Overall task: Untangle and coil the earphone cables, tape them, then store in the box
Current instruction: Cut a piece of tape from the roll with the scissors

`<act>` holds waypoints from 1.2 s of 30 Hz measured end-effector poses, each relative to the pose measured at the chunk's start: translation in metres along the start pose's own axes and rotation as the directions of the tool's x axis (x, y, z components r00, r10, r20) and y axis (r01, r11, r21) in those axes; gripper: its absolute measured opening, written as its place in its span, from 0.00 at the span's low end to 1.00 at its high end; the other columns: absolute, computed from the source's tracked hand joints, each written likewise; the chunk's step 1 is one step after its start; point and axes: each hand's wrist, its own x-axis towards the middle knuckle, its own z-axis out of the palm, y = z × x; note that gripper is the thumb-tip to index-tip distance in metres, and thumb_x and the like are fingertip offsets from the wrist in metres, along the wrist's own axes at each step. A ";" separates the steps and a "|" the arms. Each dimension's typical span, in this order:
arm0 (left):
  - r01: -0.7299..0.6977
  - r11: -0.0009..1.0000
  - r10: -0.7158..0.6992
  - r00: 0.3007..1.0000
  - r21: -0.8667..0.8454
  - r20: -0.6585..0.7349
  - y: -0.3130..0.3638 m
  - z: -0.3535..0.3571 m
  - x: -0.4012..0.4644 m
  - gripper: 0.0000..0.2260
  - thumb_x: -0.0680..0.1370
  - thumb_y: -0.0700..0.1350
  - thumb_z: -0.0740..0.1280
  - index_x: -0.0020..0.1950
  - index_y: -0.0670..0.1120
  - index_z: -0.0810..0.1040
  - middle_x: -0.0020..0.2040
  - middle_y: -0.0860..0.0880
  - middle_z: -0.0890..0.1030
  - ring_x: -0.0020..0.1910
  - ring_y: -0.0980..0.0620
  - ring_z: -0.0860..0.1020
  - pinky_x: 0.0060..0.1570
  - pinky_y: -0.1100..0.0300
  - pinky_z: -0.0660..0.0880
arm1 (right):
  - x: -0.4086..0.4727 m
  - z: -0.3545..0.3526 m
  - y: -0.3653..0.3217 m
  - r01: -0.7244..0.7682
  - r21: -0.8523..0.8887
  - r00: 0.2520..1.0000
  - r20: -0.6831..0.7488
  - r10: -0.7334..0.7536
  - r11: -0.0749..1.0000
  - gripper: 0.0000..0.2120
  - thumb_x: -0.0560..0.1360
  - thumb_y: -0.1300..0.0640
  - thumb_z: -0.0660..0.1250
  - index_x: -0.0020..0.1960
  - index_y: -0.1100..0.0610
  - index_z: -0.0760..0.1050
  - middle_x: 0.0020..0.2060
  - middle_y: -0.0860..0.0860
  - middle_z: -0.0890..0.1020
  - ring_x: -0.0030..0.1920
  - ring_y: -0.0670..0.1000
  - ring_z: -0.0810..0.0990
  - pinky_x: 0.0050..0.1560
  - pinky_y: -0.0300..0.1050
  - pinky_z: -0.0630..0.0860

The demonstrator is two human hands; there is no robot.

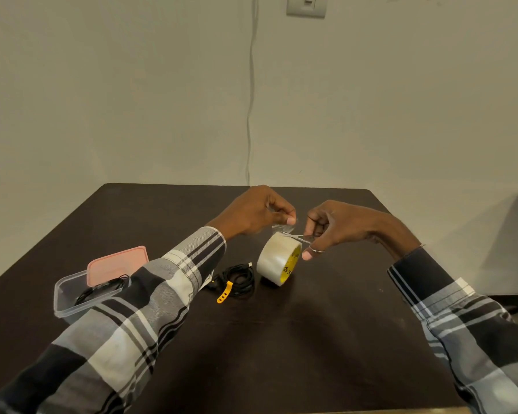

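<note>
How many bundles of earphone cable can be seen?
2. One coiled black cable lies on the table beside the tape roll; another is inside the clear box, partly hidden behind the left sleeve.

Pink lid (pixel 117 264), yellow strap (pixel 225 291)

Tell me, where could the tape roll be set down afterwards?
Bare table lies near the person, between the sleeves, and right of the tape roll. It is crowded left: coiled cable, then the box.
</note>
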 end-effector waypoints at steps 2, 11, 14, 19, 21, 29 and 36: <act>-0.002 1.000 0.002 1.000 -0.009 0.005 -0.001 0.000 0.000 0.02 0.75 0.46 0.74 0.45 0.51 0.86 0.45 0.57 0.85 0.48 0.63 0.80 0.57 0.57 0.74 | 0.001 0.001 0.001 0.009 0.010 1.000 -0.014 -0.009 1.000 0.17 0.66 0.54 0.83 0.47 0.62 0.81 0.40 0.58 0.85 0.38 0.48 0.80 0.42 0.46 0.75; -0.004 1.000 0.005 1.000 0.019 -0.030 0.000 -0.003 0.003 0.04 0.75 0.47 0.74 0.48 0.50 0.87 0.48 0.56 0.86 0.53 0.59 0.80 0.61 0.50 0.74 | -0.001 -0.004 0.004 -0.050 -0.019 0.999 -0.016 0.050 0.999 0.19 0.66 0.46 0.82 0.48 0.57 0.81 0.35 0.47 0.81 0.34 0.43 0.76 0.32 0.42 0.72; -0.010 1.000 0.010 1.000 0.012 -0.021 0.001 0.001 0.004 0.04 0.75 0.47 0.74 0.47 0.49 0.87 0.47 0.57 0.85 0.51 0.61 0.80 0.60 0.52 0.75 | -0.001 -0.003 0.003 -0.056 -0.033 0.998 -0.011 0.056 0.998 0.21 0.64 0.43 0.82 0.47 0.56 0.81 0.32 0.44 0.80 0.32 0.42 0.75 0.31 0.40 0.71; -0.032 0.999 0.032 0.999 -0.019 -0.007 0.002 0.004 0.004 0.03 0.75 0.47 0.74 0.46 0.50 0.86 0.45 0.58 0.85 0.48 0.66 0.79 0.54 0.63 0.72 | 0.003 -0.001 0.003 -0.041 -0.035 0.999 -0.007 0.041 0.999 0.23 0.62 0.42 0.81 0.47 0.57 0.81 0.36 0.47 0.81 0.37 0.45 0.77 0.41 0.47 0.73; -0.031 0.999 0.030 0.999 -0.025 -0.012 0.002 0.005 0.004 0.02 0.74 0.46 0.74 0.46 0.50 0.86 0.43 0.60 0.83 0.45 0.70 0.78 0.49 0.70 0.69 | 0.004 0.000 0.004 -0.028 -0.021 1.000 -0.011 0.027 0.999 0.22 0.63 0.44 0.82 0.46 0.57 0.81 0.33 0.43 0.81 0.34 0.41 0.76 0.40 0.44 0.73; -0.028 0.997 0.025 0.999 -0.067 -0.042 0.000 0.010 0.003 0.04 0.74 0.45 0.74 0.48 0.47 0.87 0.46 0.55 0.86 0.46 0.67 0.80 0.47 0.78 0.70 | 0.007 0.001 0.006 0.063 0.053 0.998 0.007 -0.063 0.997 0.15 0.65 0.53 0.83 0.45 0.59 0.81 0.34 0.45 0.83 0.35 0.42 0.78 0.39 0.38 0.75; -0.019 0.996 0.012 0.997 -0.089 -0.079 -0.001 0.012 0.004 0.04 0.75 0.44 0.74 0.48 0.48 0.86 0.46 0.55 0.86 0.48 0.64 0.80 0.47 0.79 0.70 | 0.006 0.000 0.011 0.105 0.119 0.994 -0.015 -0.104 0.987 0.09 0.65 0.57 0.83 0.39 0.55 0.83 0.29 0.45 0.81 0.30 0.41 0.76 0.34 0.31 0.72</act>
